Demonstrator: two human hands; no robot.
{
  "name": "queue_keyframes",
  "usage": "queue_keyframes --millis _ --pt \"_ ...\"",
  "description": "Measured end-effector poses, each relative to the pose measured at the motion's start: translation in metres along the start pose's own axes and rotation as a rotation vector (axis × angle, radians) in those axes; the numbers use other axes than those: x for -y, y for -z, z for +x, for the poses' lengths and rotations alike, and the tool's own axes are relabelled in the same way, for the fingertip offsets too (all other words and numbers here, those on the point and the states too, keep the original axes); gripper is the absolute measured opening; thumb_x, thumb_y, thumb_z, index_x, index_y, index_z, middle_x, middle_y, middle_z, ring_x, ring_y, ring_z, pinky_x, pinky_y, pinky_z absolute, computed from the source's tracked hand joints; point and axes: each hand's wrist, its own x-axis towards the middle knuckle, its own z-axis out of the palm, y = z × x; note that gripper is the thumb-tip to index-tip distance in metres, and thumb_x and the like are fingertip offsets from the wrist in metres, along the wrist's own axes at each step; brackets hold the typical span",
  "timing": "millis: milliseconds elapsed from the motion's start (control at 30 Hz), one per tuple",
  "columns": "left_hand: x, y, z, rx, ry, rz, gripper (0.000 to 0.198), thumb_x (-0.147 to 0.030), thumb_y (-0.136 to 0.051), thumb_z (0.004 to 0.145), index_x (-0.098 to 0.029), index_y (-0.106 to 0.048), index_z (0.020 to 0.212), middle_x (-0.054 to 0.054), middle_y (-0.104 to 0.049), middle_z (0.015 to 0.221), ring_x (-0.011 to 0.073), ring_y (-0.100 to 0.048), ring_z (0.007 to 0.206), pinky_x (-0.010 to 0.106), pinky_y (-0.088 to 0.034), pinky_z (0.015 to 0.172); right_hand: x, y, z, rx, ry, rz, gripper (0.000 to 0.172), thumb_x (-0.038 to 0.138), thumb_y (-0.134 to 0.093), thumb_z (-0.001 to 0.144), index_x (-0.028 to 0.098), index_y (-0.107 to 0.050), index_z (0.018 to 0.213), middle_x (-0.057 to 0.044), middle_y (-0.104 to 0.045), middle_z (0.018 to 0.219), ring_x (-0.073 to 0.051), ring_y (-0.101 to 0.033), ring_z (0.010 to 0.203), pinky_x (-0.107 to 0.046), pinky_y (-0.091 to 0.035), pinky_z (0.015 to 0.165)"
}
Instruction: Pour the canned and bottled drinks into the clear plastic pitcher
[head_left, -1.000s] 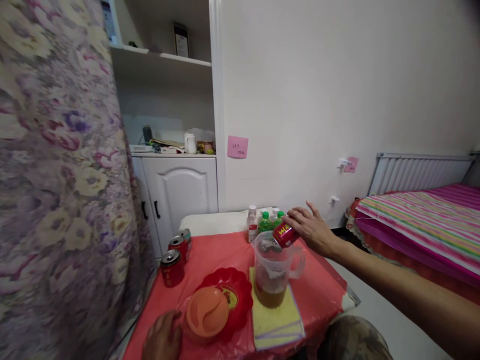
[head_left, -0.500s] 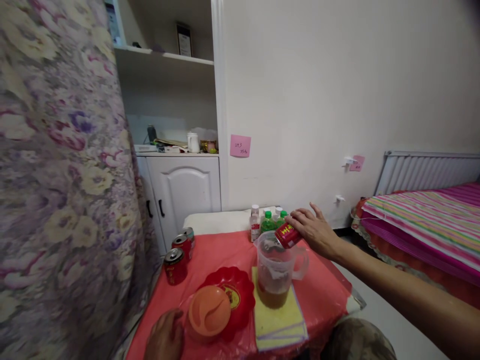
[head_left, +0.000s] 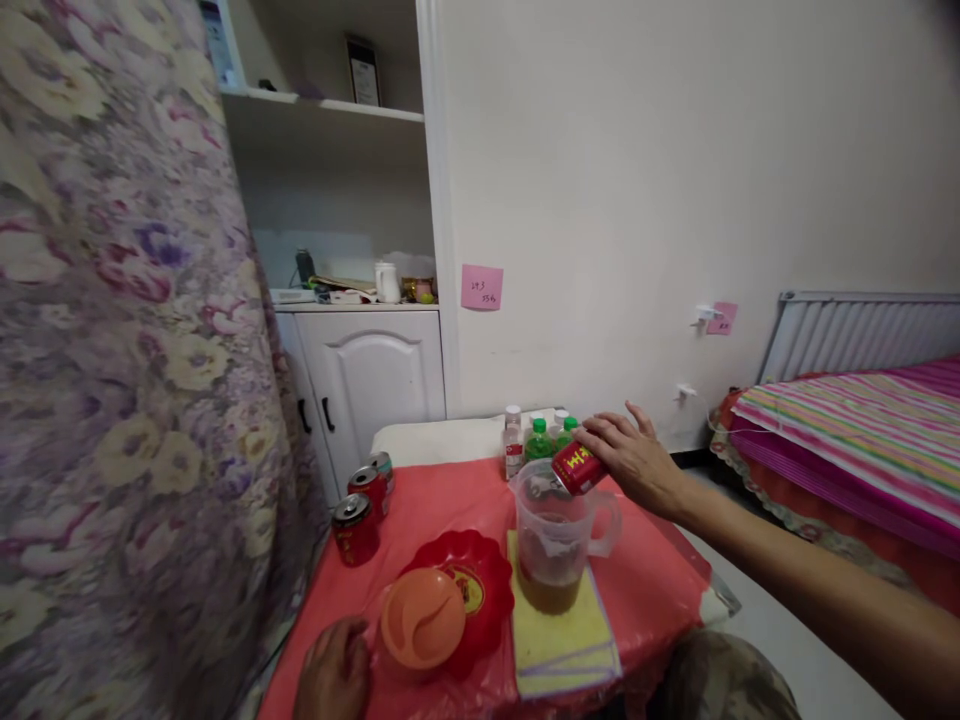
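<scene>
My right hand (head_left: 634, 460) grips a red drink can (head_left: 577, 468), tipped mouth-down over the rim of a clear plastic jug (head_left: 556, 535). The jug holds brown liquid at its bottom and stands on a yellow cloth (head_left: 562, 635). My left hand (head_left: 334, 672) rests on the red tablecloth (head_left: 442, 505) at the near edge, fingers curled, touching an orange lid (head_left: 422, 617) that lies on a red plate (head_left: 480, 585).
Three red cans (head_left: 356, 528) stand at the table's left edge beside a floral curtain (head_left: 127, 360). Small bottles with green and white caps (head_left: 536, 440) stand at the back. A white cabinet (head_left: 371, 385) is behind, a striped bed (head_left: 855, 420) to the right.
The view has drifted slightly. The can stays tipped over the jug and both hands keep their places.
</scene>
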Motion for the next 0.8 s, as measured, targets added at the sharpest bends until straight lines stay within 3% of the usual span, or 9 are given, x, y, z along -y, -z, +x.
queue_keyframes --millis 800 --pt "0.001 0.002 0.000 0.000 0.022 -0.020 0.027 -0.036 -0.045 0.084 -0.020 -0.067 0.087 0.012 -0.076 0.092 0.0285 -0.070 0.090 0.044 -0.055 0.086 -0.002 -0.002 -0.014 -0.034 -0.114 0.112 0.053 0.013 -0.048 0.092 0.025 -0.043 0.144 -0.011 -0.063 0.133 -0.028 -0.051 0.123 -0.060 -0.014 0.114"
